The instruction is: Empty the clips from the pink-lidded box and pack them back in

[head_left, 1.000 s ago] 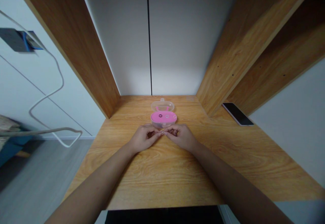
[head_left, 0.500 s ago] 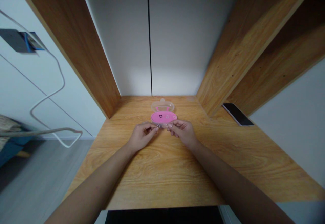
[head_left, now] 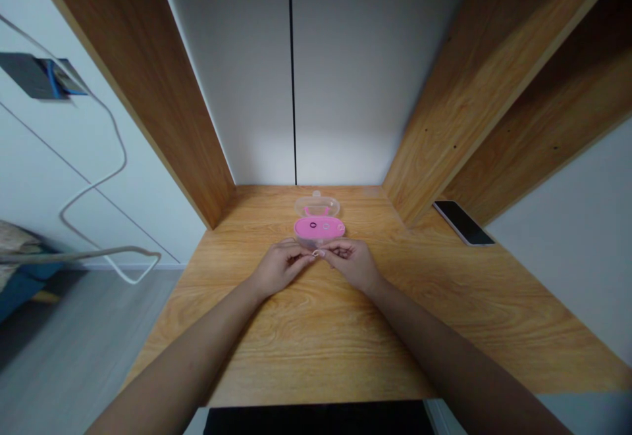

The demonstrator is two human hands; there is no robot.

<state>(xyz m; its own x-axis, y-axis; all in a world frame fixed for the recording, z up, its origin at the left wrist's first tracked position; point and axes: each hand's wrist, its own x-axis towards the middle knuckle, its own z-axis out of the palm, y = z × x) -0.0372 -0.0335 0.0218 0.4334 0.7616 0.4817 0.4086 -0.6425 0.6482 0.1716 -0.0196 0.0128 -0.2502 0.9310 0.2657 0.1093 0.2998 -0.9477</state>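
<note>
My left hand (head_left: 280, 268) pinches a small pale ring (head_left: 316, 253) between thumb and fingertips. From the other side, my right hand (head_left: 351, 264) pinches at the same spot, its fingertips almost touching the left ones; whether there is one ring or two together is too small to tell. Just beyond the fingertips lies a pink oval case (head_left: 306, 229) with a black ring (head_left: 313, 225) and a pale ring (head_left: 326, 226) on its top. Behind it, the clear lid (head_left: 301, 206) with a pink handle lies opened back.
A dark-screened phone (head_left: 463, 222) lies on the wooden table (head_left: 316, 336) at the right. Wooden panels (head_left: 429, 152) rise at both sides, with a white wall behind. A white cable (head_left: 118, 139) hangs at the left.
Both hands have come together and slightly nearer to me. The two small rings held apart before now meet or overlap at the fingertips. The case's front edge shows more.
</note>
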